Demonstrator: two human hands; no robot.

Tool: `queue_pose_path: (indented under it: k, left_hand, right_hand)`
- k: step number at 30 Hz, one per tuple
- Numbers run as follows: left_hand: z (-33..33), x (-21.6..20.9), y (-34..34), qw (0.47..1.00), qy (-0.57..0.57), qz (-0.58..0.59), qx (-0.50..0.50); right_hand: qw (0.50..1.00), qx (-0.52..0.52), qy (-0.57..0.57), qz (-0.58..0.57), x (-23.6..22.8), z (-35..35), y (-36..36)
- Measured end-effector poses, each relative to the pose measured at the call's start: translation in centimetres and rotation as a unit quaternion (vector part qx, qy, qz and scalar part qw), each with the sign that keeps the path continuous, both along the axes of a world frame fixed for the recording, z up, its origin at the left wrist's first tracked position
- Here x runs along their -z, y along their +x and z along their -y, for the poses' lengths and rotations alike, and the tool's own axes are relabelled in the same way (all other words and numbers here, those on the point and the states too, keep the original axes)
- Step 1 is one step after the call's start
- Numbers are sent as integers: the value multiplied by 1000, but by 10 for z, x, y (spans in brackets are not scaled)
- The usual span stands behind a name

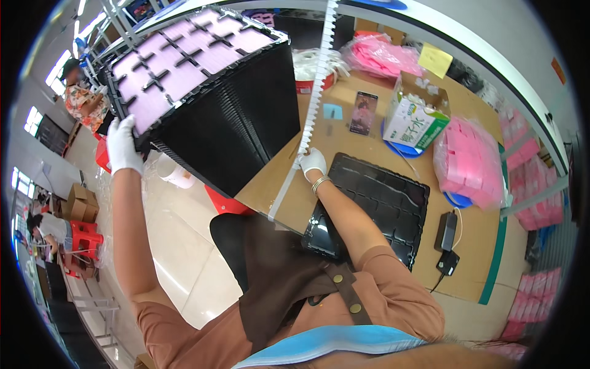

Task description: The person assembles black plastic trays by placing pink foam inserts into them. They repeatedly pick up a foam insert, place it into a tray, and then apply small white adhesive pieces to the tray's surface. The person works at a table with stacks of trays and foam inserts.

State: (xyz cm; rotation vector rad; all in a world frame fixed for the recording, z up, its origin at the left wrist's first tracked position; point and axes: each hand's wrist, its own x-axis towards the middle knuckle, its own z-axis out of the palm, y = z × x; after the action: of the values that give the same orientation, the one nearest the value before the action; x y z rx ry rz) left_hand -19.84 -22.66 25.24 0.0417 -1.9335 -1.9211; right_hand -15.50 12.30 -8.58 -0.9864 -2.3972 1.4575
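Observation:
My left hand (125,146), in a white glove, grips the near left corner of a tall stack of black plastic trays (236,117). Pale pink pieces (178,46) lie in the top tray between black cross-shaped dividers. My right hand (313,163), also gloved, has its fingers curled at the lower end of a long white toothed strip (318,86); its fingertips are partly hidden. A separate black divided tray (381,197) lies on the brown tabletop (470,246), beneath my right forearm. The stack stands at the table's left side.
A phone (364,113), an open carton (418,114) and bagged pink pieces (470,160) sit right of the strip. A black power adapter (447,232) lies near the right edge. Behind are more pink bags (384,55). Another person (86,101) is at far left, near red stools (86,240).

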Motion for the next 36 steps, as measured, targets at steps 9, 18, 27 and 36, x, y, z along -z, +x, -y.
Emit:
queue_pose_path:
  k: [9,18,27,36]
  left_hand:
    - [13,25,-64,989,36,143,23]
    - [8,20,-59,992,-69,97,38]
    - [-156,94,116,917,-328,-40,224]
    - [-225,211,132,863,58,329,380]
  right_hand:
    - [954,-21,-274,-116,-14,6,37]
    - [931,-82,-329,-133,-64,12,105]
    - [905,-143,-363,-167,-114,4,138]
    - [929,-101,-331,-128,-109,-19,181]
